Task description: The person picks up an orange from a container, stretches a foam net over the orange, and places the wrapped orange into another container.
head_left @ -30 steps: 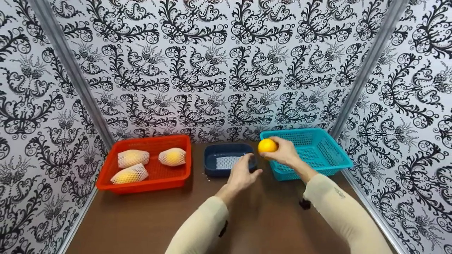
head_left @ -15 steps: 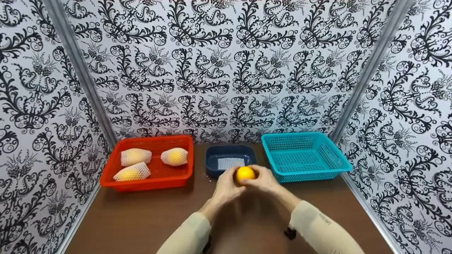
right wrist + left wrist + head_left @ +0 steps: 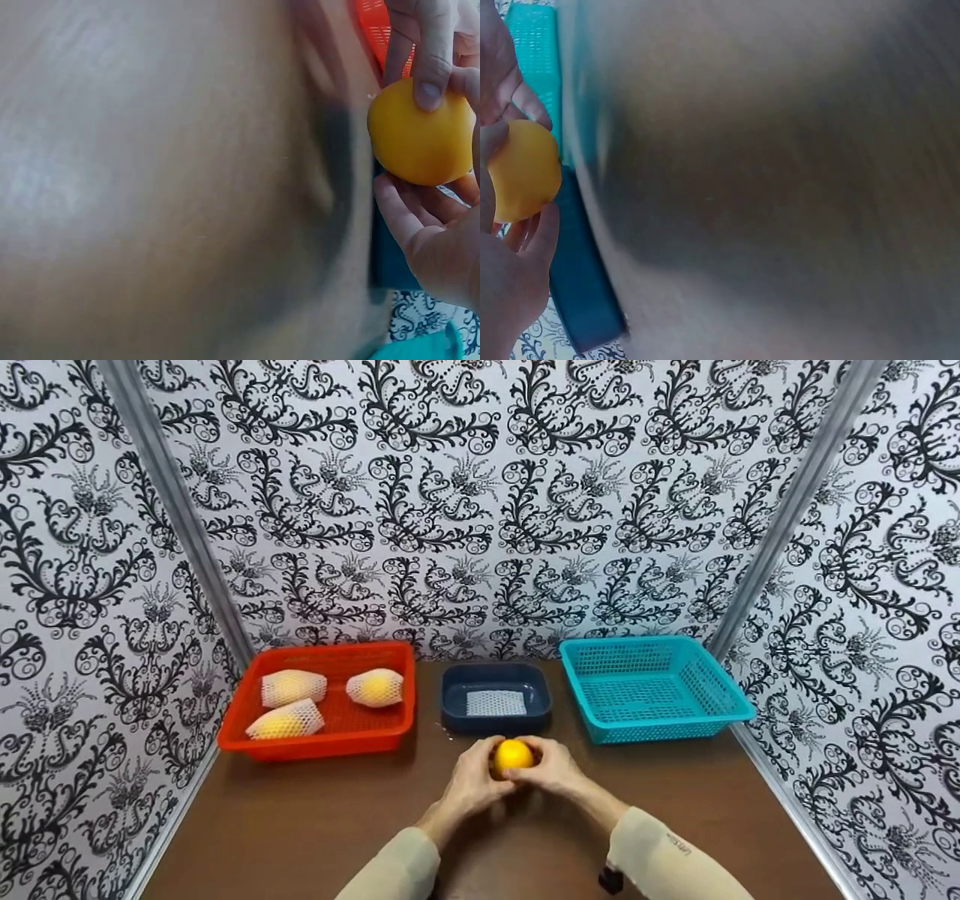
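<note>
Both hands hold one smooth yellow-orange orange [image 3: 514,757] above the table, just in front of the dark blue tray. The left hand [image 3: 471,780] grips it from the left side, and the right hand [image 3: 556,769] from the right. In the right wrist view, a left-hand finger lies on the upper side of the orange [image 3: 420,139], while right-hand fingers [image 3: 409,214] curve beneath it. From the left wrist view, the left hand [image 3: 521,277] cups the lower side of the fruit. Part of the orange's surface is hidden behind the hands.
On the left, a red basket [image 3: 330,744] holds 3 fruits in white foam nets [image 3: 294,688]. The dark blue tray [image 3: 495,727] at centre contains white foam netting [image 3: 496,703]. A teal basket [image 3: 660,731] stands on the right. Patterned walls [image 3: 465,510] enclose the brown table [image 3: 337,817].
The right hand has brought the orange from the teal basket's near left corner to the middle. The left hand has come back from over the blue tray and taken hold of the orange too.
</note>
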{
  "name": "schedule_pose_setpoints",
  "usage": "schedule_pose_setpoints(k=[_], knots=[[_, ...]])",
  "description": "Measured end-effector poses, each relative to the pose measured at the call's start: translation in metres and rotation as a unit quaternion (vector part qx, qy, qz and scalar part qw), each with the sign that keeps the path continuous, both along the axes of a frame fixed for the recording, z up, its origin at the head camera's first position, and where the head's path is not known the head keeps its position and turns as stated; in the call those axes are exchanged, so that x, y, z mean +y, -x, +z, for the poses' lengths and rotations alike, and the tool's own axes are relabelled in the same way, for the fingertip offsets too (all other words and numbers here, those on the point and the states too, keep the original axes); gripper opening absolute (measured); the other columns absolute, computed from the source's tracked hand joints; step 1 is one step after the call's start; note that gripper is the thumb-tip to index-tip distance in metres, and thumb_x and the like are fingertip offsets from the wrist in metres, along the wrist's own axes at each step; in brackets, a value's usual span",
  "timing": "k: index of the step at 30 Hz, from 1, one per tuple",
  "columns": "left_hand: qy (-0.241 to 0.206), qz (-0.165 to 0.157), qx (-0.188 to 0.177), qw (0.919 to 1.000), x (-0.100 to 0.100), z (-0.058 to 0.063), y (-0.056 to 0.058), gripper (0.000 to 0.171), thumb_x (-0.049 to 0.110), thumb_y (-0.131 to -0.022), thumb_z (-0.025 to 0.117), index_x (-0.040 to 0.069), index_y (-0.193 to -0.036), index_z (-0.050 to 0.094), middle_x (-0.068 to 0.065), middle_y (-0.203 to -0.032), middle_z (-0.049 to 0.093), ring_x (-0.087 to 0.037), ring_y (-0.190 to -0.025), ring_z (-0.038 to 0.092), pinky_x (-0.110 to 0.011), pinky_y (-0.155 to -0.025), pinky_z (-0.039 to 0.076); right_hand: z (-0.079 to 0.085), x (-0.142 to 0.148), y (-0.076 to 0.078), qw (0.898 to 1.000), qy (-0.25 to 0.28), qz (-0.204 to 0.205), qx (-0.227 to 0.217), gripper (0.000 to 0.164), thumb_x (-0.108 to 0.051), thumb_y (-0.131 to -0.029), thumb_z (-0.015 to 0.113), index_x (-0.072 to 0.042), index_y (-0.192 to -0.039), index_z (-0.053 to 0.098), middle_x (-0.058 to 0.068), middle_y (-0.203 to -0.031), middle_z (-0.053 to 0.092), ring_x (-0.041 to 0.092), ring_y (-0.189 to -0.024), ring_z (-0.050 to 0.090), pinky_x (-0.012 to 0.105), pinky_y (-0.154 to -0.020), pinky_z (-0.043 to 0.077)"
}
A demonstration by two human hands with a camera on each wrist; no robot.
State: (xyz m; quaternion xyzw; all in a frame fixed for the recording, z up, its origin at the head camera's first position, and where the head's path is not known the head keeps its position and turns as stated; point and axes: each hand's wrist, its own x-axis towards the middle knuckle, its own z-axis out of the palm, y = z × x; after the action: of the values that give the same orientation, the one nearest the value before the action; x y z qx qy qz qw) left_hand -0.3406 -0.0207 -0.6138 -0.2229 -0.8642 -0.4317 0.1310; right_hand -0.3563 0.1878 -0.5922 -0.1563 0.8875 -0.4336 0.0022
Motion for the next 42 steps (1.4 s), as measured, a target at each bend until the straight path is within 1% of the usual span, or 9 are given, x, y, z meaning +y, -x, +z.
schedule_pose_setpoints(k=[5, 10, 16, 20, 26, 31, 35, 37, 42], knots=[[0.017, -0.013, -0.005, 0.9998, 0.001, -0.008, -0.003, 0.073, 0.025, -0.08, 0.099, 0.003, -0.141, 0.068, -0.013, -0.127, 0.077, -0.03, -0.112, 0.075, -0.045, -0.104, 0.063, -0.009, 0.003, -0.007, 1.0, 0.003, -0.003, -0.012, 0.066, -0.036, -0.085, 0.096, -0.002, -0.138, 0.076, 0.015, -0.129, 0.082, 0.023, -0.106, 0.073, 0.035, -0.096, 0.059], [0.022, -0.015, -0.001, 0.9996, 0.001, -0.014, -0.005, 0.076, 0.028, -0.08, 0.1, 0.001, -0.143, 0.067, -0.014, -0.13, 0.077, -0.03, -0.114, 0.075, -0.047, -0.105, 0.063, -0.016, 0.002, -0.012, 1.0, 0.005, -0.01, -0.007, 0.068, -0.036, -0.084, 0.096, 0.0, -0.138, 0.075, 0.017, -0.13, 0.082, 0.025, -0.108, 0.074, 0.036, -0.096, 0.059], [0.032, -0.029, 0.008, 0.999, 0.003, -0.016, -0.004, 0.08, 0.026, -0.08, 0.098, -0.002, -0.146, 0.065, -0.019, -0.132, 0.077, -0.035, -0.116, 0.077, -0.049, -0.107, 0.063, -0.02, 0.003, -0.014, 1.0, 0.025, -0.014, 0.005, 0.076, -0.033, -0.086, 0.095, 0.004, -0.146, 0.067, 0.023, -0.139, 0.077, 0.032, -0.115, 0.074, 0.045, -0.103, 0.061], [0.053, -0.037, -0.012, 0.9978, 0.001, -0.012, -0.004, 0.083, 0.025, -0.079, 0.097, -0.002, -0.149, 0.062, -0.02, -0.136, 0.075, -0.036, -0.119, 0.076, -0.051, -0.11, 0.062, -0.022, 0.003, -0.015, 0.999, 0.035, -0.011, 0.006, 0.079, -0.031, -0.085, 0.096, 0.003, -0.148, 0.065, 0.023, -0.142, 0.075, 0.035, -0.118, 0.074, 0.051, -0.107, 0.061], [0.098, -0.054, -0.06, 0.9919, -0.011, 0.009, 0.003, 0.091, 0.024, -0.079, 0.095, 0.0, -0.157, 0.056, -0.019, -0.141, 0.071, -0.036, -0.125, 0.071, -0.055, -0.115, 0.058, -0.023, 0.003, -0.014, 0.999, 0.03, -0.001, 0.017, 0.075, -0.031, -0.084, 0.096, 0.0, -0.146, 0.068, 0.019, -0.138, 0.078, 0.031, -0.117, 0.074, 0.042, -0.105, 0.061], [0.115, -0.057, -0.057, 0.9901, -0.021, 0.031, 0.022, 0.076, 0.023, -0.088, 0.083, 0.0, -0.156, 0.058, -0.024, -0.142, 0.071, -0.041, -0.129, 0.07, -0.06, -0.117, 0.056, -0.024, 0.005, -0.013, 0.999, 0.041, 0.001, 0.011, 0.072, -0.026, -0.084, 0.096, 0.002, -0.143, 0.068, 0.02, -0.135, 0.078, 0.03, -0.115, 0.075, 0.038, -0.102, 0.061], [0.115, -0.034, -0.041, 0.9919, -0.024, 0.05, 0.041, 0.061, 0.017, -0.094, 0.073, -0.001, -0.151, 0.062, -0.025, -0.141, 0.073, -0.044, -0.131, 0.07, -0.061, -0.118, 0.055, -0.025, 0.007, -0.013, 0.999, 0.047, 0.004, 0.004, 0.07, -0.025, -0.083, 0.097, 0.0, -0.142, 0.068, 0.019, -0.134, 0.079, 0.03, -0.115, 0.076, 0.037, -0.102, 0.061], [0.123, -0.014, -0.034, 0.9917, -0.024, 0.059, 0.05, 0.056, 0.017, -0.096, 0.072, 0.0, -0.149, 0.064, -0.024, -0.14, 0.074, -0.044, -0.131, 0.07, -0.061, -0.117, 0.055, -0.026, 0.007, -0.014, 0.999, 0.05, 0.008, 0.001, 0.069, -0.024, -0.083, 0.097, -0.001, -0.142, 0.068, 0.018, -0.135, 0.079, 0.031, -0.117, 0.076, 0.04, -0.104, 0.062], [0.166, 0.034, -0.027, 0.9851, -0.021, 0.073, 0.073, 0.051, 0.02, -0.098, 0.073, 0.001, -0.145, 0.067, -0.024, -0.139, 0.075, -0.046, -0.131, 0.07, -0.061, -0.115, 0.056, -0.024, 0.005, -0.014, 0.998, 0.054, 0.013, 0.001, 0.069, -0.022, -0.083, 0.097, 0.0, -0.141, 0.068, 0.019, -0.135, 0.079, 0.034, -0.119, 0.076, 0.05, -0.107, 0.061]])
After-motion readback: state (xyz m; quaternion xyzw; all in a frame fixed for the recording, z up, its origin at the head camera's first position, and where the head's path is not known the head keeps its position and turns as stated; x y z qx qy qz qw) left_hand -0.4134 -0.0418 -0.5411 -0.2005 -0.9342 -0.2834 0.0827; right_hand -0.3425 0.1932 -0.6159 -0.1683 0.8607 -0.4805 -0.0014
